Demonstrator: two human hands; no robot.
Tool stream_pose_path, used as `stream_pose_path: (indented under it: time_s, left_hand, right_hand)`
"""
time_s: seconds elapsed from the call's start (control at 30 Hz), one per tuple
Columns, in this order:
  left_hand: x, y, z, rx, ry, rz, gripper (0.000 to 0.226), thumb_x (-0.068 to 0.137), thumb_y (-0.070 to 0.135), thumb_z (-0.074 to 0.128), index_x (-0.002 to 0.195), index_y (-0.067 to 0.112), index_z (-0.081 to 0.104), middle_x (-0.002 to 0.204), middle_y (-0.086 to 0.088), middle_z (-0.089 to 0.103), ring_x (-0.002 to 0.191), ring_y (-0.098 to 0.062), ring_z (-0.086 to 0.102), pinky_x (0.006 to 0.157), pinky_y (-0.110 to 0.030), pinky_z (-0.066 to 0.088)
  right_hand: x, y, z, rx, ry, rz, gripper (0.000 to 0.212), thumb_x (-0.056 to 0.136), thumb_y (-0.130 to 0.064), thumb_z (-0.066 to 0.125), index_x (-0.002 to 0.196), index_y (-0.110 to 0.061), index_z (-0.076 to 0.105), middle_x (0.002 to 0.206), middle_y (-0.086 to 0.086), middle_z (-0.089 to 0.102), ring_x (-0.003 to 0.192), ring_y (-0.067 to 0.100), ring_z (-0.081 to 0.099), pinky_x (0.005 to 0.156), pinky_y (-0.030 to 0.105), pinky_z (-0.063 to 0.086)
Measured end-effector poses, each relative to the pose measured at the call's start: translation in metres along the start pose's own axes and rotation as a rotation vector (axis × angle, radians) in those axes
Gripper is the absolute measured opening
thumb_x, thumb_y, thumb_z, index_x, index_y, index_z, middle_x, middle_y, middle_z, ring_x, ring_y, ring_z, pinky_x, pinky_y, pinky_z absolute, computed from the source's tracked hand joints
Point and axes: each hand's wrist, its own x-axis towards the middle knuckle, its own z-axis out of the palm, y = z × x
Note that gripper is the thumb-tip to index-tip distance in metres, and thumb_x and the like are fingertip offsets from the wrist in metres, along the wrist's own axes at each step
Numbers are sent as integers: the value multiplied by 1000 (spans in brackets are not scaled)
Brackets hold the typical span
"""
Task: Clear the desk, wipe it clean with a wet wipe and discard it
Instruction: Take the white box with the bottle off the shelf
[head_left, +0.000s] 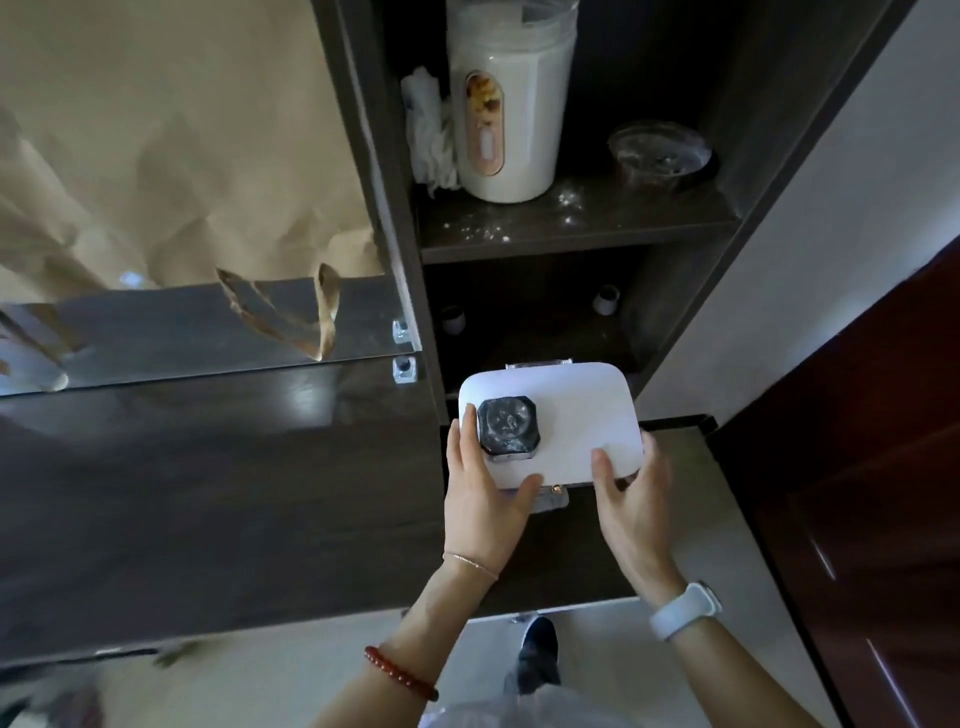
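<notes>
Both my hands hold a flat white case (576, 415) with rounded corners over the right end of the dark glossy desk (218, 493). My left hand (483, 493) grips its near left edge and my right hand (631, 499) grips its near right corner. A small jar with a dark faceted lid (508, 427) rests on top of the case beside my left fingers. The case's far edge reaches into the lower opening of a dark shelf unit (576, 239). No wet wipe is visible.
On the upper shelf stand a tall white canister (511, 109), crumpled white tissue (428, 130) and a clear plastic bowl (660, 153), with white specks scattered on the board. A paper-covered mirror (182, 156) backs the desk. A dark red door (883, 493) stands at right.
</notes>
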Motion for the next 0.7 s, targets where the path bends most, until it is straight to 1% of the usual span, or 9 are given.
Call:
stream_pose_path:
  time_s: [0.07, 0.13, 0.2, 0.27, 0.33, 0.43, 0.5, 0.57, 0.7]
  left_hand:
    - [-19, -17, -20, 15, -1, -17, 94, 73, 20, 74, 143, 18, 11, 151, -5, 16, 133, -20, 31, 93, -26, 40]
    - [-39, -40, -48, 10, 10, -48, 95, 72, 21, 74, 143, 18, 12, 152, -4, 17, 134, -21, 31, 94, -32, 44]
    - [-57, -63, -77, 2, 18, -77, 96, 71, 20, 75, 143, 19, 11, 151, -3, 17, 135, -20, 30, 95, -33, 45]
    - [-73, -89, -114, -6, 36, -104, 95, 72, 19, 74, 143, 19, 12, 151, -3, 17, 135, -18, 28, 95, -22, 36]
    - [-88, -115, -150, -8, 63, -136, 93, 72, 18, 74, 142, 18, 14, 150, -5, 18, 136, -18, 26, 94, -17, 29]
    - [-102, -149, -201, 6, 112, -185, 91, 71, 16, 75, 141, 17, 17, 149, -7, 21, 136, -20, 27, 95, -15, 26]
    - [-105, -170, -236, 36, 153, -217, 90, 71, 17, 75, 141, 16, 18, 149, -7, 22, 135, -20, 28, 96, -20, 29]
    - [-102, -188, -265, 64, 173, -257, 89, 72, 18, 74, 141, 16, 18, 149, -6, 22, 133, -20, 31, 94, -23, 32]
    - [-79, -220, -315, 63, 186, -291, 89, 72, 18, 74, 142, 17, 17, 147, -4, 23, 131, -19, 33, 91, -20, 31]
  right_hand:
    - [-33, -8, 9, -3, -8, 20, 44, 87, -23, 59, 124, -5, 42, 108, 6, 45, 100, 21, 50, 71, 18, 42]
    - [-68, -19, 26, 4, -28, 34, 44, 86, -23, 60, 124, -6, 43, 111, 8, 46, 102, 20, 48, 69, 10, 37]
    - [-101, -29, 45, 20, -60, 41, 45, 86, -22, 60, 125, -8, 43, 110, 4, 44, 105, 20, 46, 73, 13, 38]
    - [-136, -44, 71, 46, -113, 41, 46, 86, -21, 61, 126, -8, 42, 111, 4, 43, 106, 17, 44, 73, 10, 38]
    - [-165, -60, 99, 55, -171, 28, 46, 86, -21, 61, 125, -7, 43, 114, 9, 45, 107, 19, 45, 69, 9, 39]
    - [-201, -85, 142, 62, -246, 7, 44, 85, -22, 62, 122, -5, 45, 112, 8, 46, 104, 23, 49, 69, 13, 44]
    - [-219, -102, 173, 82, -303, -4, 43, 84, -23, 63, 119, -5, 47, 108, 4, 47, 103, 25, 51, 76, 28, 52]
    - [-229, -117, 201, 92, -363, -2, 44, 83, -26, 65, 119, -8, 46, 107, 0, 46, 103, 22, 52, 79, 33, 53]
    - [-232, -151, 249, 107, -454, -9, 43, 83, -24, 65, 118, -8, 45, 107, 0, 45, 98, 14, 51, 68, 12, 43]
